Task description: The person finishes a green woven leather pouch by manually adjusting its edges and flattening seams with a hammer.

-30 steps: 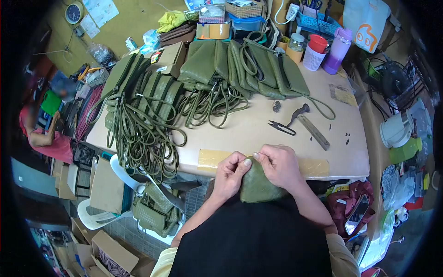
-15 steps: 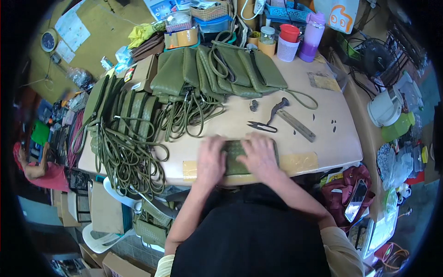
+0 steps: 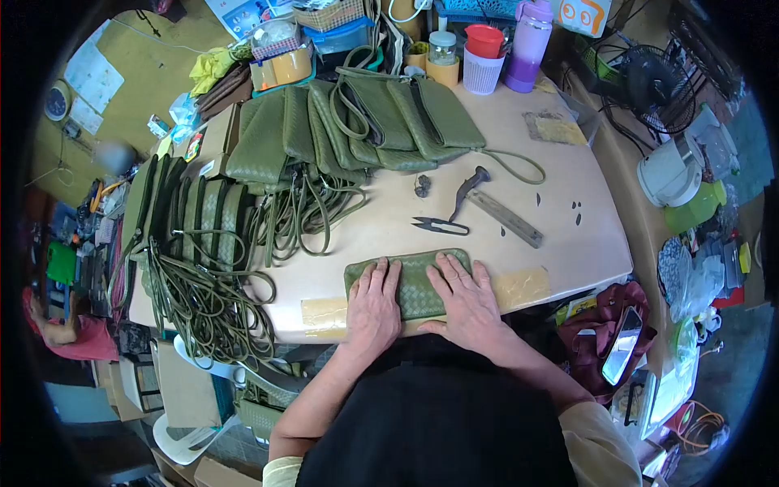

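Observation:
A green woven-pattern pouch (image 3: 422, 286) lies flat at the table's front edge. My left hand (image 3: 374, 304) rests palm down on its left part, fingers stretched out. On its right part lies my right hand (image 3: 464, 299), also flat, with the thumb toward the near edge. Beyond the pouch are black thread snips (image 3: 441, 226), a hammer (image 3: 471, 188) and a flat metal bar (image 3: 505, 217). A small dark lump (image 3: 422, 186) sits left of the hammer.
Green pouches (image 3: 357, 122) are piled at the back, with more standing at the left beside tangled wrist straps (image 3: 203, 300). A purple bottle (image 3: 529, 49) and a red-lidded cup (image 3: 484, 61) stand behind. A phone (image 3: 623, 345) lies on a maroon bag at the right. Another person (image 3: 73, 329) is far left.
My hands, blurred earlier, now lie still and flat on the pouch, with the fingers stretched forward. The camera view has shifted, so the tabletop things appear farther left.

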Demonstrator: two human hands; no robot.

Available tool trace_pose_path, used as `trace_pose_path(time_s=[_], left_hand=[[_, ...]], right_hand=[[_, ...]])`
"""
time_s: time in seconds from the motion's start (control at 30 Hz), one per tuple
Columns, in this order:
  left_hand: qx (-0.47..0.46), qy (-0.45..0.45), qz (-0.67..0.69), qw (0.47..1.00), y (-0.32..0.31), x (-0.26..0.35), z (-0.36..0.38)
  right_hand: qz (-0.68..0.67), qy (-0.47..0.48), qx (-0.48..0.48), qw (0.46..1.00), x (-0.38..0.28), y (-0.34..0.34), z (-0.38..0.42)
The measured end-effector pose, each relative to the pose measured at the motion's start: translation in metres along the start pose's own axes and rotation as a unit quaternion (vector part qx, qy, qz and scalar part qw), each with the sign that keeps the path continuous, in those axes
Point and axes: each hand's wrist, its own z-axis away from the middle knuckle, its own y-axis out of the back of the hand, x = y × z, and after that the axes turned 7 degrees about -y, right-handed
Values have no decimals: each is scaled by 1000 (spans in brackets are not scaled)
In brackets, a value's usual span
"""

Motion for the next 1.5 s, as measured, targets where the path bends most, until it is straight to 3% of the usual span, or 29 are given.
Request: trace_pose_path(time_s=[0.17,0.23,0.3,0.37,0.53,0.73,0.83,0.93,0.97,1.03,1.07,1.1,1.13,1.17,1.23,1.4,1.47,1.5], left_hand=[[-38,36,29,998,11,3,3],[-48,-44,6,998,16,-5,14],[-67,-38,56,995,21,-19,18],[-93,-87,68,990,19,-34,24],[-92,-36,83,992,24,-47,51],[-74,-44,63,994,35,-39,49],[-122,20,16,992,58,-14,31],[-96,30,-30,994,34,4,4],[-77,32,-40,996,22,6,-5],[44,-131,57,989,-10,7,-12],[34,-137,31,990,-23,15,-9],[34,-137,31,989,-20,21,-11],[4,-98,35,995,-13,28,-14],[-25,-58,38,997,-9,32,-18],[-50,-57,-16,997,-15,39,-23],[-45,-44,-41,997,-21,38,-24],[-45,-47,-37,997,-21,39,-21],[-49,-47,-37,997,-20,39,-21]], right_hand=[[-32,20,3,999,24,7,9],[-70,47,9,996,35,7,13],[-76,57,-9,995,45,6,13],[-83,58,-8,995,50,5,13],[-67,64,19,996,51,-1,20],[-26,65,34,997,48,9,21],[-32,46,-16,998,33,33,14],[62,2,-75,995,15,37,1],[-5,27,-17,999,20,21,-1],[-65,59,45,995,32,9,-9],[-101,76,73,989,37,8,-10],[-137,91,98,981,41,7,-11],[-239,-7,-46,970,45,32,-18],[-238,-6,-44,970,51,33,-28],[-146,70,187,969,61,23,-43],[-149,106,159,970,51,-13,-97],[-169,207,183,946,47,-20,-121],[-170,208,182,946,49,-16,-126]])
